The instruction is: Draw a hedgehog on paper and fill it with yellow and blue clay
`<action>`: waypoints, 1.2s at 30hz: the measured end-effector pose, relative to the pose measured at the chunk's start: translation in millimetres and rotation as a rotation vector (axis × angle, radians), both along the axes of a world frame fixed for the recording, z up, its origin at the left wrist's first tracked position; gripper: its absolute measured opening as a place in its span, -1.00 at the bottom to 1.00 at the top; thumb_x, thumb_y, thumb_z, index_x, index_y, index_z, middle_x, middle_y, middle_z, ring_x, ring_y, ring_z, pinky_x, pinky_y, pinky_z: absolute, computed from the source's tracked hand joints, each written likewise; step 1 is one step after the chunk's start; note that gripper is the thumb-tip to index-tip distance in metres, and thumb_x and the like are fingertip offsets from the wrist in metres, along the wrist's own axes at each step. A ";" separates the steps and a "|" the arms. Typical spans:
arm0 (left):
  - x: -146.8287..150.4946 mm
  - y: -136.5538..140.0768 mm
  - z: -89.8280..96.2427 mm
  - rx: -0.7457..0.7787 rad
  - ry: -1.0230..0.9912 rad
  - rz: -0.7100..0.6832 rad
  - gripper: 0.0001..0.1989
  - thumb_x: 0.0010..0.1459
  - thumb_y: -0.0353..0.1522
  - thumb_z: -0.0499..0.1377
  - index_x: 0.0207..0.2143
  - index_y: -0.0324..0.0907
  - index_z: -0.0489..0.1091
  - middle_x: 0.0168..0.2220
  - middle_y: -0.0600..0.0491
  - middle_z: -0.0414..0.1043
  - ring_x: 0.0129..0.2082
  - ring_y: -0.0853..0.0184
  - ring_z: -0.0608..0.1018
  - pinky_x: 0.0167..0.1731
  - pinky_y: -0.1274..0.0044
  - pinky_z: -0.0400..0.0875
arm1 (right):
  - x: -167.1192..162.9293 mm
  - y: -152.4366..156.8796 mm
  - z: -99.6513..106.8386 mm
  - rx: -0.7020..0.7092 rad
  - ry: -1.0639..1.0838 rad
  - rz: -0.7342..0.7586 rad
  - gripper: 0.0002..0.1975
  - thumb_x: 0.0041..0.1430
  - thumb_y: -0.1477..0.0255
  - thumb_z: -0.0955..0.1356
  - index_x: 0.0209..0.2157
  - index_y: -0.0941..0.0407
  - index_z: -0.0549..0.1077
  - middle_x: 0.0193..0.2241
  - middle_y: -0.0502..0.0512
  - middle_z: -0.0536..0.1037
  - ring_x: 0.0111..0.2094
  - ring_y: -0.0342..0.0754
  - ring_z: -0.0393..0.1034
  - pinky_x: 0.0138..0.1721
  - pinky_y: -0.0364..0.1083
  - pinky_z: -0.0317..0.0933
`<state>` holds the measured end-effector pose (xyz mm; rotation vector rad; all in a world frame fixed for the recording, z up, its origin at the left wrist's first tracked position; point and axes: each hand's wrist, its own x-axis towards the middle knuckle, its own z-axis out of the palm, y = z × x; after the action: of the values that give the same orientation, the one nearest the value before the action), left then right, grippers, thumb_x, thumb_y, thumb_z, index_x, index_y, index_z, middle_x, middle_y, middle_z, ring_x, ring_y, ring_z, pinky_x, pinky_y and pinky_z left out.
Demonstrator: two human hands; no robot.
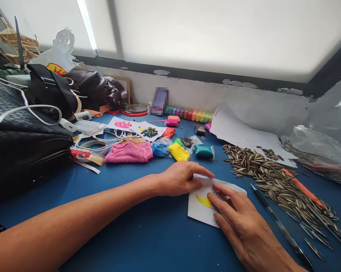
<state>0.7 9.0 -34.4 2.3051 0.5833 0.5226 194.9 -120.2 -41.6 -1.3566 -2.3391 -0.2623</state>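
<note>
A small white paper sheet [197, 211] lies on the blue table in front of me, with a yellow, pointed, crescent-like patch [203, 200] on it. My left hand [179, 178] rests at the sheet's far left edge, thumb and index finger apart and touching the paper. A small dark spot shows between them; I cannot make out what it is. My right hand [241, 217] lies over the right part of the sheet with fingers stretched out, fingertips at the yellow patch's right end. Partly under these fingers is a grey patterned area [220, 196].
Striped sunflower seeds [261, 170] are heaped at right, with an orange-handled tool [302, 189] and a black pen-like knife [275, 219]. Behind stand yellow [179, 152] and teal clay packs [203, 151], a pink cloth [129, 152], a phone [160, 101]. A black bag [25, 147] sits left.
</note>
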 end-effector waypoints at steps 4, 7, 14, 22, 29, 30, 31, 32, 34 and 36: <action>-0.9 0.5 -0.8 0.036 0.011 -0.019 -0.61 0.16 -0.47 0.12 0.05 -0.19 0.44 -0.10 0.01 0.51 -0.28 0.39 0.49 -0.27 0.60 0.34 | 1.0 -1.3 1.4 0.012 0.004 0.012 -0.65 0.32 0.41 0.24 0.08 0.16 0.44 0.12 0.28 0.41 0.14 0.07 0.32 0.04 0.05 0.37; -1.3 0.8 -0.4 0.048 0.034 -0.021 -0.62 0.17 -0.46 0.12 0.05 -0.19 0.44 -0.10 0.00 0.51 -0.26 0.37 0.49 -0.26 0.59 0.34 | 0.6 -2.0 2.9 0.017 0.004 0.022 -0.68 0.32 0.40 0.25 0.03 0.13 0.48 0.11 0.27 0.41 0.13 0.08 0.34 0.03 0.05 0.38; -0.5 -1.2 -0.4 0.090 0.042 0.000 -0.59 0.15 -0.47 0.12 0.07 -0.18 0.42 -0.14 0.00 0.49 -0.27 0.35 0.48 -0.21 0.55 0.35 | 0.1 -0.9 0.0 0.039 0.010 0.020 -0.69 0.31 0.39 0.26 0.01 0.09 0.51 0.06 0.25 0.47 0.07 0.09 0.39 -0.02 0.06 0.41; -0.2 -1.2 1.6 0.112 0.093 0.010 -0.62 0.14 -0.48 0.12 0.02 -0.21 0.46 -0.23 0.00 0.44 -0.34 0.37 0.44 -0.26 0.55 0.33 | 0.1 -2.8 2.2 0.070 -0.042 0.052 -0.69 0.31 0.43 0.25 0.00 0.15 0.51 0.19 0.32 0.32 0.18 0.12 0.26 0.04 0.08 0.35; -1.9 -2.3 -1.8 0.140 0.053 0.035 -0.57 0.15 -0.44 0.12 0.09 -0.17 0.39 -0.05 -0.05 0.34 -0.20 0.32 0.45 -0.17 0.51 0.37 | -1.5 -2.5 2.9 0.102 -0.076 0.068 -0.71 0.30 0.44 0.26 -0.02 0.16 0.52 0.18 0.35 0.32 0.17 0.14 0.26 0.02 0.11 0.36; -2.1 -2.5 -2.8 0.146 0.052 0.033 -0.59 0.15 -0.43 0.12 0.08 -0.16 0.40 -0.02 -0.05 0.31 -0.20 0.33 0.46 -0.17 0.51 0.37 | -1.2 -3.3 2.8 0.096 -0.075 0.067 -0.69 0.30 0.45 0.25 0.01 0.18 0.50 0.20 0.36 0.29 0.20 0.13 0.23 0.04 0.11 0.34; -2.2 -2.6 -3.7 0.152 0.055 0.029 -0.60 0.16 -0.43 0.12 0.06 -0.16 0.41 -0.02 -0.05 0.30 -0.21 0.34 0.46 -0.17 0.51 0.38 | -0.7 -4.2 2.7 0.093 -0.075 0.069 -0.68 0.30 0.47 0.25 0.03 0.19 0.48 0.22 0.37 0.26 0.22 0.13 0.19 0.07 0.11 0.32; -2.2 -2.7 -4.6 0.159 0.059 0.023 -0.62 0.16 -0.43 0.12 0.04 -0.16 0.42 -0.02 -0.05 0.30 -0.22 0.34 0.46 -0.17 0.50 0.38 | -0.2 -4.8 2.7 0.091 -0.076 0.072 -0.67 0.30 0.49 0.24 0.04 0.20 0.47 0.23 0.37 0.24 0.24 0.13 0.16 0.09 0.12 0.30; -2.0 -2.8 -5.8 0.176 0.068 0.014 -0.65 0.16 -0.44 0.12 0.01 -0.16 0.44 -0.07 -0.04 0.31 -0.21 0.33 0.45 -0.17 0.50 0.38 | 0.7 -5.3 2.8 0.096 -0.088 0.083 -0.67 0.30 0.49 0.25 0.03 0.20 0.47 0.24 0.38 0.22 0.26 0.15 0.12 0.10 0.16 0.27; -1.9 -3.2 -6.0 0.195 0.073 0.014 -0.66 0.16 -0.44 0.12 0.00 -0.15 0.44 -0.10 -0.03 0.32 -0.20 0.33 0.45 -0.17 0.50 0.38 | 1.2 -4.5 3.0 0.104 -0.108 0.102 -0.69 0.30 0.47 0.25 0.01 0.17 0.49 0.23 0.39 0.22 0.25 0.17 0.11 0.06 0.18 0.29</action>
<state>-1.2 5.7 -40.5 2.5148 0.6075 0.5234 196.1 -124.7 -38.6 -1.1975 -2.4373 -0.4303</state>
